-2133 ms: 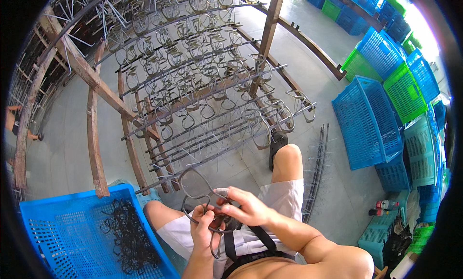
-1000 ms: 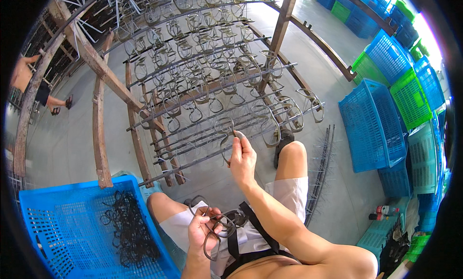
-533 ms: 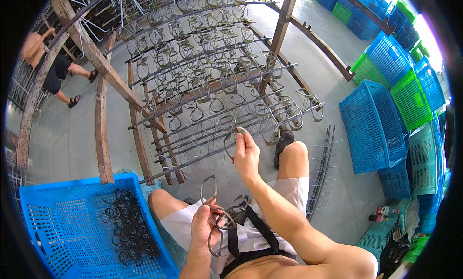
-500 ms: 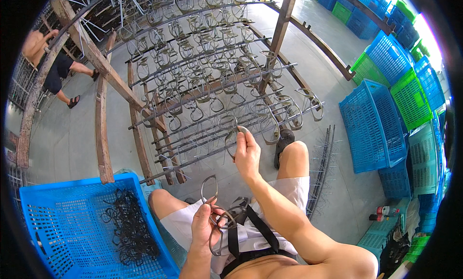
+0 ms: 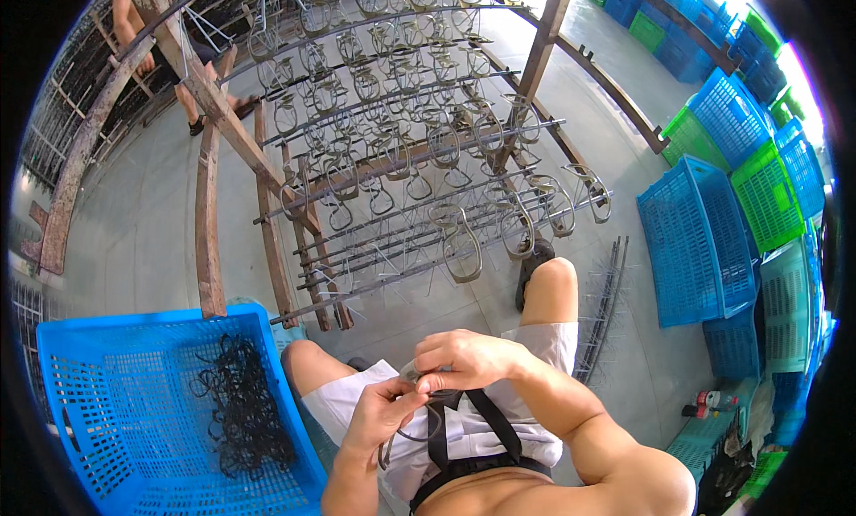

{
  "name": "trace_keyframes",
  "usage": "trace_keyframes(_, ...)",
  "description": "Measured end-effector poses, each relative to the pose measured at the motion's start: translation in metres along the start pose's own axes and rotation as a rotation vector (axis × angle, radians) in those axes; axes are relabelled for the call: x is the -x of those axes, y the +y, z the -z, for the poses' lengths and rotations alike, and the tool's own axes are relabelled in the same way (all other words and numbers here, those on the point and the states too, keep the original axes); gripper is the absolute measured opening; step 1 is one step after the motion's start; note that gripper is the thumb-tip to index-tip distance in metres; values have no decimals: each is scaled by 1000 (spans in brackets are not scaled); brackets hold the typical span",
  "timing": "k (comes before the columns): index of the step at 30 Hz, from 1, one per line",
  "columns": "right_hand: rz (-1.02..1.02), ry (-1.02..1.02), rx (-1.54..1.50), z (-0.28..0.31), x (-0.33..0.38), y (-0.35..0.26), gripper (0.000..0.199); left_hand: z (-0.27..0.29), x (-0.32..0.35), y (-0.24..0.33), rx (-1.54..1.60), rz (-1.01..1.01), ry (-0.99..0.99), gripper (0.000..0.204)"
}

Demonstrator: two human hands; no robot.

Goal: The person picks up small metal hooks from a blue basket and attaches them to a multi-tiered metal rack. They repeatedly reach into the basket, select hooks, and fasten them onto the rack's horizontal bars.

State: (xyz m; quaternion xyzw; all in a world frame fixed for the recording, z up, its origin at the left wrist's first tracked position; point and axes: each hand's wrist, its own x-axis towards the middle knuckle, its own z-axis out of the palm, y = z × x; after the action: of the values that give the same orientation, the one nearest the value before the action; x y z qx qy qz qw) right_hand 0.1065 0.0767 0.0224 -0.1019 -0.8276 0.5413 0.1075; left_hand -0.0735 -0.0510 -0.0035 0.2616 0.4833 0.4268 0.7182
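Left grip | right grip | pinching dark loops, count unclear | one blue basket at left

I count one left hand, one right hand, one co-worker, one blue basket at left, dozens of hanging loops (too overlapped to tally).

1. Held loop frame: dark, smooth; metal or plastic, cannot tell.
2. Hung loops: grey-olive, smooth, dull sheen.
3. Rack rods: dark metal by look, matt.
4. Rack posts: brown, rough, scuffed; wood or rusted metal, unclear.
5. Blue crate: perforated plastic, smooth, slightly glossy.
6. Black strands: material uncertain, mostly matt.
7. Shorts: pale cloth, creased, matt.
8. Floor: grey, smooth, faint sheen.
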Motion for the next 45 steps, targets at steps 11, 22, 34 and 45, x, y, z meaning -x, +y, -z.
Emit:
trace_keyframes(11,-224,1151,-545,-14,-52,36,32,27,-1,-13,493,-235,216,22)
trace_keyframes(22,-281,1509,-700,-26,-100,60,31,38,10,-20,72,-486,436,26)
trace_keyframes(34,-208,1471,-757,-28,-104,63,32,50,7,-37,250,-587,310,12)
trace_keyframes(45,-346,1387,-280,-41,-114,71,31,51,16,-22,525,-392,156,24)
